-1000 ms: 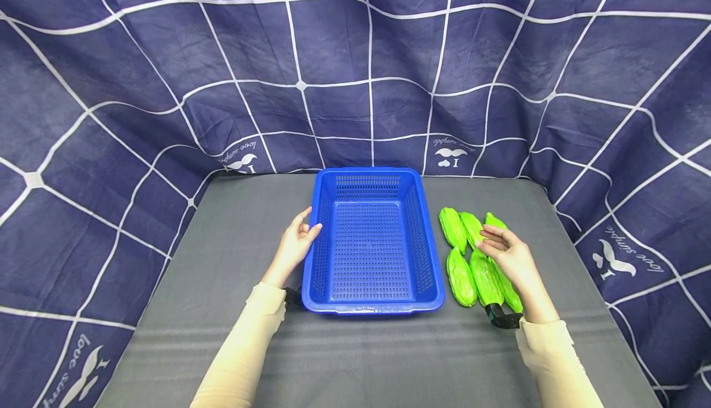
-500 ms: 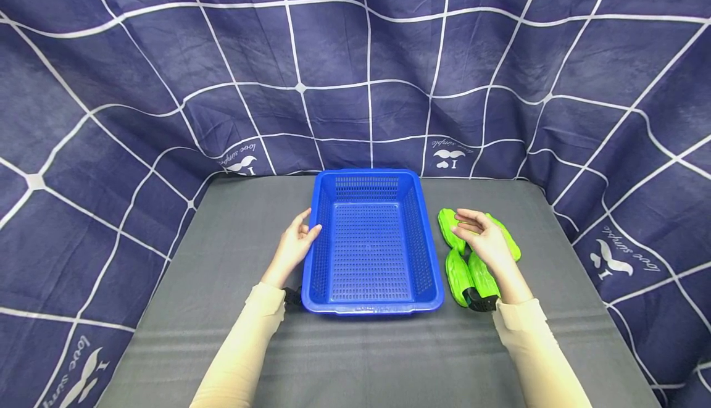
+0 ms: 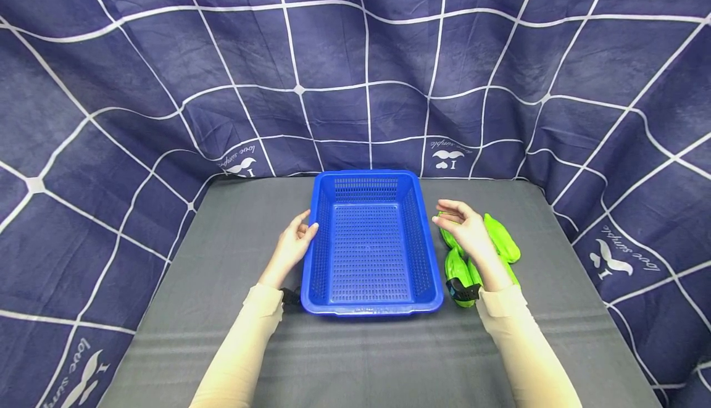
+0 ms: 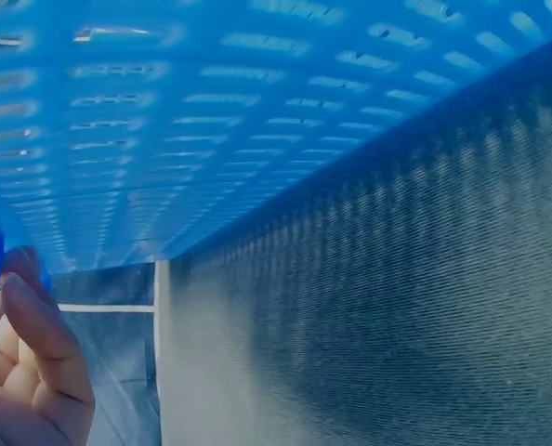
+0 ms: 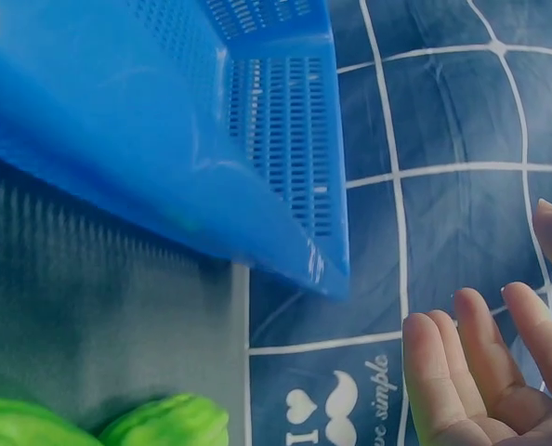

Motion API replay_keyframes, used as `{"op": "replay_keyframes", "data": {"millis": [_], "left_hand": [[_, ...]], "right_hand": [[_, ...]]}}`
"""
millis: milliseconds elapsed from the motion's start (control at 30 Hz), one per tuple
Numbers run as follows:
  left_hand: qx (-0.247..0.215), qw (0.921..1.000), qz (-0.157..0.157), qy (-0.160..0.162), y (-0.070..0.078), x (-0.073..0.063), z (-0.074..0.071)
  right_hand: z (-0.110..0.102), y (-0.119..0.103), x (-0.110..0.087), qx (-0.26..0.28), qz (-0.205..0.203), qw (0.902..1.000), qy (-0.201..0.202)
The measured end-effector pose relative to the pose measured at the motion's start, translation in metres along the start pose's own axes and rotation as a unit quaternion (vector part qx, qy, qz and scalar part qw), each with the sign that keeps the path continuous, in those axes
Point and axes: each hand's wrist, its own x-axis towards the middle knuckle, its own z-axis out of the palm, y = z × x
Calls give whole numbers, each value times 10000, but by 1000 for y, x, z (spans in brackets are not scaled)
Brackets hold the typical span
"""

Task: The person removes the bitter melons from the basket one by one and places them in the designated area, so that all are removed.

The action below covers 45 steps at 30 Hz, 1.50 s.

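Observation:
A blue plastic basket with slotted walls stands on the table, its inside bare. At its left rim my left hand pinches the edge between thumb and fingers; the left wrist view shows the fingertips at the blue rim. My right hand hovers beside the basket's right rim, fingers apart and holding nothing, thumb separate in the right wrist view. Beneath it lie several bright green, ridged bitter melons, one at the far right and another nearer the basket. My hand and forearm partly hide the others.
The grey cloth-covered table stretches around the basket. A dark blue curtain with white lines hangs along the back and both sides. Black camera straps sit at the wrists.
My right hand has moved left, from over the right-hand melons to close beside the basket's right rim. The left hand stays at the left rim, and the basket has kept its place.

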Motion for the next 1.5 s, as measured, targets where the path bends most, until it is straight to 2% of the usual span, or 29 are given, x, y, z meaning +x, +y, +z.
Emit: {"op": "replay_keyframes", "data": {"millis": [200, 400, 667, 900, 1233, 1367, 1500], "left_hand": [[229, 9997, 35, 100, 2, 3, -7], [159, 9995, 5, 290, 8, 6, -17], [-172, 9991, 48, 379, 27, 12, -34], [-462, 9978, 240, 412, 46, 18, -40], [-742, 9955, 348, 467, 65, 31, -35], [-796, 9939, 536, 549, 71, 33, -31], [-560, 9930, 748, 725, 74, 37, -28]], "right_hand": [[11, -8, 5, -16, -30, 10000, 10], [19, -15, 10, -53, -122, 9999, -61], [24, -25, 18, -4, -171, 9999, -6], [30, -34, 28, 203, -191, 9996, 64], [39, -48, 45, -660, -567, 9956, 361], [43, -49, 49, -1085, -785, 9893, 582], [46, -48, 55, -1476, -1016, 9807, 783]]}}
